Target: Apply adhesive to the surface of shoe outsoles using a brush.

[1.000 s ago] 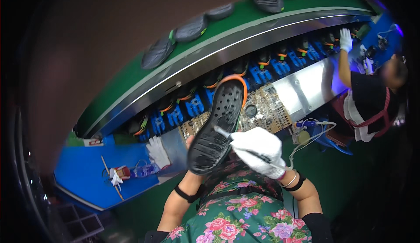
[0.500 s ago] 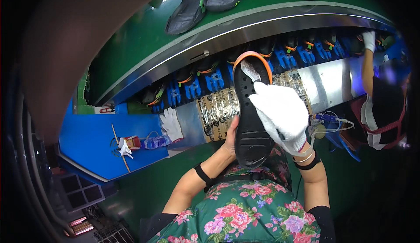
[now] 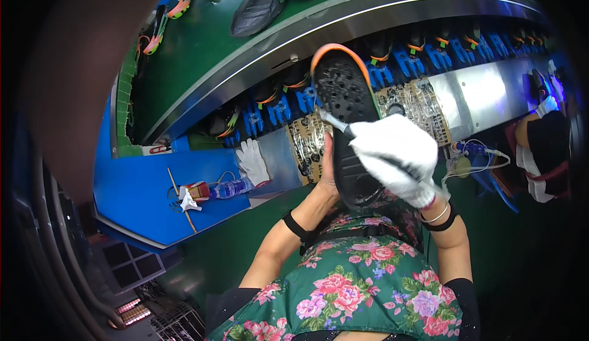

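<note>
A long black shoe sole (image 3: 359, 151), rimmed in orange at its far end, is held upright in front of me. My left hand (image 3: 329, 169), bare, grips its left edge. My right hand (image 3: 392, 148), in a white glove, is closed round a brush (image 3: 333, 120) with a dark handle. The brush's pale tip lies at the left side of the sole, just below the perforated end. That end looks wet and shiny. My glove hides part of the sole's right side.
Dark soles (image 3: 259, 10) lie on the green belt above. Beneath its metal edge runs a row of blue holders (image 3: 408, 63) with shoes. A spare white glove (image 3: 251, 162), a plastic bottle (image 3: 232, 187) and a red can (image 3: 197, 191) are at left. A co-worker's gloved hand (image 3: 546, 107) is at far right.
The brush has moved from the orange-rimmed end down to the left side of the sole, and that end now looks glossy. The co-worker's hand has come down from the holders.
</note>
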### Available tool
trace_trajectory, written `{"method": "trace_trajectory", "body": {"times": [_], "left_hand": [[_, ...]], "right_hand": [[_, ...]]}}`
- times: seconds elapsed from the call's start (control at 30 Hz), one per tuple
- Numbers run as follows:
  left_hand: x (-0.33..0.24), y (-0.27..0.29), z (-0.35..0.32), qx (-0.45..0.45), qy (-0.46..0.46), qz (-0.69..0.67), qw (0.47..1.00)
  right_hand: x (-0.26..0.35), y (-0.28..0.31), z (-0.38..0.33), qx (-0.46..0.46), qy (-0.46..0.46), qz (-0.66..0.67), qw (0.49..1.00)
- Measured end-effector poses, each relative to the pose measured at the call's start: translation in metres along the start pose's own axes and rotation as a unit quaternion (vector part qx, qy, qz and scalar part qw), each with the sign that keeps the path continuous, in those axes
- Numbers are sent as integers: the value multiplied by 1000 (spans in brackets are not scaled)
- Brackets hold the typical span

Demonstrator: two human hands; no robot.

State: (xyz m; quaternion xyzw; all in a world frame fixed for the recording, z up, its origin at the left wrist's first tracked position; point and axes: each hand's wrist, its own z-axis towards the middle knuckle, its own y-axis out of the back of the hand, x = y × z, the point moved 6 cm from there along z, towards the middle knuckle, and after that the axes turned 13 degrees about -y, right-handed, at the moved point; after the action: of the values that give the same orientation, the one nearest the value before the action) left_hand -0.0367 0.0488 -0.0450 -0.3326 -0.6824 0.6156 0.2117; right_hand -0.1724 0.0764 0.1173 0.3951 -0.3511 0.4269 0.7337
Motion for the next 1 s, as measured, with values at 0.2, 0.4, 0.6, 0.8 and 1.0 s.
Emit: {"method": "trace_trajectory", "body": {"times": [0.2, 0.4, 0.6, 0.8, 1.0], "left_hand": [[-6, -12, 14, -26, -51, 186, 981], [-12, -33, 30, -14, -123, 70, 990], [-14, -44, 43, 116, -70, 80, 987], [-18, -59, 50, 49, -169, 18, 984], [-16, -58, 52, 125, -94, 9, 988]], "right_hand": [[0, -18, -20, -7, 35, -136, 990], [-13, 2, -14, -77, -49, -11, 996], [-10, -20, -29, -15, 30, 1, 999], [-14, -14, -33, -11, 36, -35, 999], [-21, -6, -40, 19, -33, 94, 995]]}}
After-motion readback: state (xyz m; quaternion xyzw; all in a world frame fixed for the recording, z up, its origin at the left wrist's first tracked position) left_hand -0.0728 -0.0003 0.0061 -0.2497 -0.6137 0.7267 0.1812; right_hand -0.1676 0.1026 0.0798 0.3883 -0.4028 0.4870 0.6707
